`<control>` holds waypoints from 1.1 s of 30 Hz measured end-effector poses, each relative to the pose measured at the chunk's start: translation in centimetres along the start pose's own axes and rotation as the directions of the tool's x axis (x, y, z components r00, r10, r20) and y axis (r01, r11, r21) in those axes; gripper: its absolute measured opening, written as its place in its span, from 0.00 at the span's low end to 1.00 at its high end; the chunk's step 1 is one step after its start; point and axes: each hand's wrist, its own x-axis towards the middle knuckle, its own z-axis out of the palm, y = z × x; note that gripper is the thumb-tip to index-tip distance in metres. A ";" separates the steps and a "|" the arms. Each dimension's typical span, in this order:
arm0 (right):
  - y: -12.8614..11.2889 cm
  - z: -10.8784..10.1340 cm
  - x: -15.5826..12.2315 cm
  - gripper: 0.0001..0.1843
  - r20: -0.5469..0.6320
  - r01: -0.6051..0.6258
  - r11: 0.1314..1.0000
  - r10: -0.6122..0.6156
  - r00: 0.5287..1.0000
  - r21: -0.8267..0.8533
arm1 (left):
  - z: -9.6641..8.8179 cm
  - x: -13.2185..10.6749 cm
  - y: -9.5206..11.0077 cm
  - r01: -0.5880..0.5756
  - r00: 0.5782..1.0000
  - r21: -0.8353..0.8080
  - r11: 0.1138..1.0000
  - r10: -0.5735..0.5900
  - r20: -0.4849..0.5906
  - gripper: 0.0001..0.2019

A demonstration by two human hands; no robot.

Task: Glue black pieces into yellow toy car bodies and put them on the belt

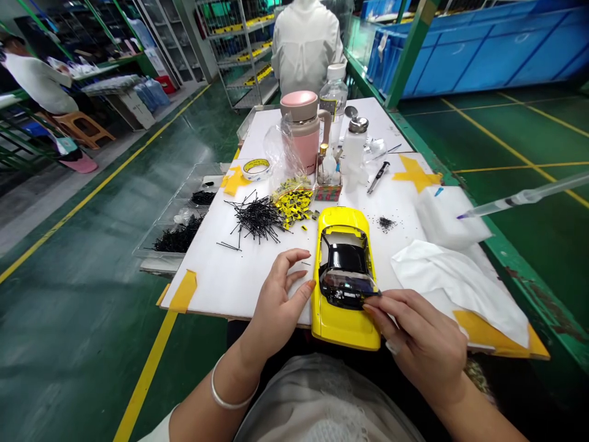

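Note:
A yellow model car body [346,326] with a black roof panel and clear window pieces lies at the table's front edge, its far end pointing away from me. My left hand [281,298] is beside its left side, fingers curved and apart, the thumb tip touching the yellow edge. At the right side of the car's window, my right hand [416,331] has thumb and forefinger pinched together on a small black part [373,294], mostly hidden by the fingertips. Left of the car lie a pile of thin black sticks [258,220] and a heap of small yellow-and-black pieces [294,204].
Behind the car stand a pink mug [306,138], a pump bottle [356,147] and a small glass bottle. A tape roll [256,169], a knife [378,178], a white cloth [442,276] and a foam block [448,215] surround them. A person in white [306,46] is ahead.

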 end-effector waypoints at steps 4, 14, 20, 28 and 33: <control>0.0 0.1 0.0 0.05 0.000 0.011 1.000 -0.011 1.000 0.001 | 0.3 0.2 -0.1 0.014 1.000 -0.030 0.999 -0.013 0.022 0.17; 0.1 0.4 0.1 0.04 0.000 -0.011 1.000 0.011 1.000 0.022 | 0.5 0.3 -0.3 0.021 0.999 -0.062 0.998 -0.018 0.045 0.20; 0.2 0.4 0.0 0.03 0.005 0.017 1.000 -0.017 1.000 -0.003 | 0.5 0.1 -0.4 0.013 0.999 -0.046 0.999 -0.011 0.052 0.22; 0.1 0.0 0.5 0.04 0.099 -0.034 0.999 0.031 0.995 0.030 | 1.7 0.4 0.1 -0.063 0.997 0.184 0.981 0.055 0.045 0.30; 0.8 -1.1 0.2 0.07 0.116 -0.093 0.989 0.079 0.990 0.117 | 1.9 0.6 0.5 -0.064 0.998 0.195 0.979 0.057 0.040 0.30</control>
